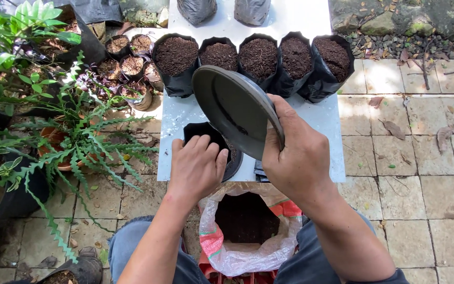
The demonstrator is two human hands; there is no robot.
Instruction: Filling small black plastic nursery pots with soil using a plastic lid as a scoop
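Head view: five soil-filled bags (258, 60) are lined up at upper centre; a sixth black bag (206, 134) is gripped by the left hand (195, 165), a tilted grey dish (235, 108) clasped in the right hand (298, 155).

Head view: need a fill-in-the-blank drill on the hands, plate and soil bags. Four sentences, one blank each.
1. The right hand holds a round grey ____ tilted over the black bag.
2. The left hand grips the rim of that bag, which stands on a ____ board.
3. Behind it stand ____ filled bags in a row.
4. The open sack of soil sits between the person's ____.

Missing words: plate; white; five; knees
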